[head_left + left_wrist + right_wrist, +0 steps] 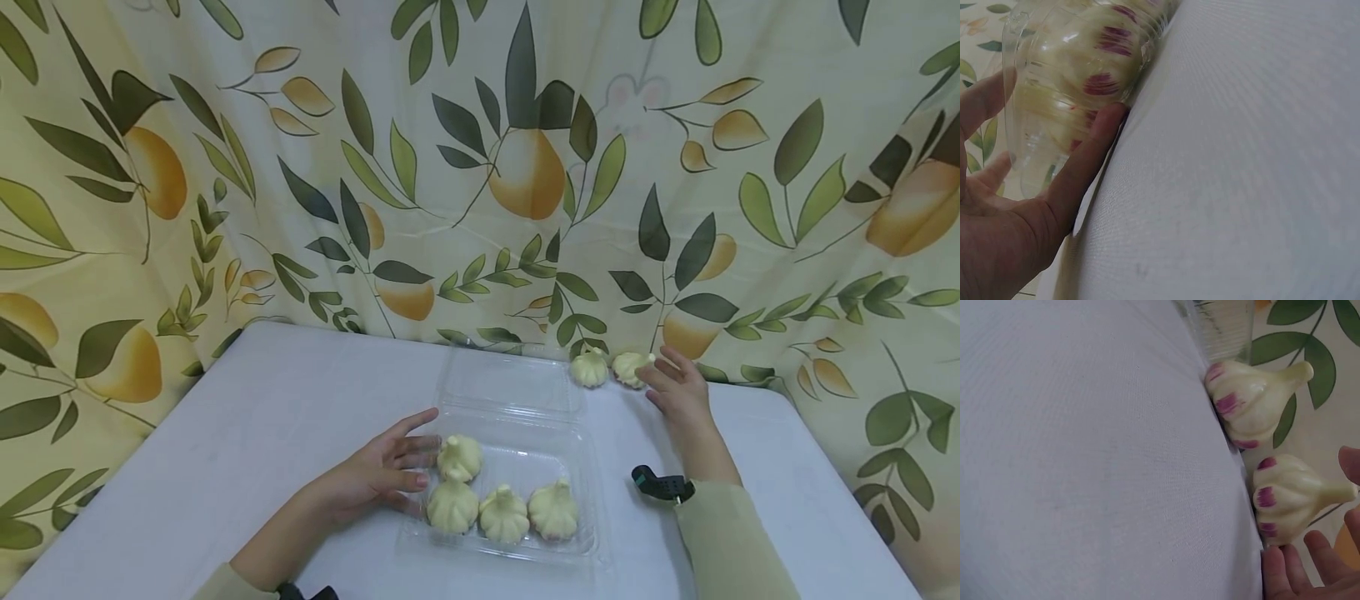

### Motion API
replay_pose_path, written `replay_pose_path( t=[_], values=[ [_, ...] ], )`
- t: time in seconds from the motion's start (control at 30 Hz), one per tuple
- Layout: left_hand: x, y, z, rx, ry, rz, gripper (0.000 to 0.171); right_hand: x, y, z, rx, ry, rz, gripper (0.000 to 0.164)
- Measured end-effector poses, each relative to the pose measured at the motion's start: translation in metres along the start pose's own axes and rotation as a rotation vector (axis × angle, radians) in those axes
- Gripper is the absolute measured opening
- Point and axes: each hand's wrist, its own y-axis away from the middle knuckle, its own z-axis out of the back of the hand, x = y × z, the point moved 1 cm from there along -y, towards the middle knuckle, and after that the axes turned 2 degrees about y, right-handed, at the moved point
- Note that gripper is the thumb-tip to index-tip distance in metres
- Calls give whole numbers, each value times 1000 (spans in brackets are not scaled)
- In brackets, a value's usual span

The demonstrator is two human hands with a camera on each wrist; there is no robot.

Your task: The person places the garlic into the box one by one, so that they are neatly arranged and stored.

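Observation:
A clear plastic clamshell container [592, 521] lies with its lid folded back, holding several garlic bulbs [553, 508] along its left and near sides. My left hand [367, 479] is at the container's left wall, its fingers spread and fairly straight; in the left wrist view a fingertip rests against the plastic low down. Two more garlic bulbs with purple streaks stand outside, right of the lid: one nearer the lid [1254, 403] and one farther right [1291, 497]. Around that second bulb my right hand [681, 396] reaches with parted fingers. Whether its fingertips touch the bulb I cannot tell.
White cloth covers the table [315, 392]. A curtain [465, 267] printed with leaves and fruit hangs right behind its far edge. The container's lid [510, 379] lies back toward that edge. A black strap device [662, 483] sits at the right wrist.

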Motion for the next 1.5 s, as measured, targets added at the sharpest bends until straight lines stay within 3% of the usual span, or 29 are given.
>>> replay_pose_path(
  t=[0.3, 0.7, 1.03, 1.27, 1.5],
  values=[
    [-3, 0, -3, -12, -3, 4, 88, 5, -6, -8, 17, 43, 14, 86],
    [-3, 1, -3, -18, 3, 6, 88, -5, -22, -10, 50, 167, 0, 88],
    [-2, 1, -2, -14, 5, 3, 88, -5, -19, -17, -39, 243, 47, 77],
    [-3, 1, -3, -10, 11, 3, 88, -4, -17, -13, -97, 177, 14, 77],
    [-3, 0, -2, -14, 10, 10, 87, 1, -5, -9, -79, 64, 10, 79]
  ],
)
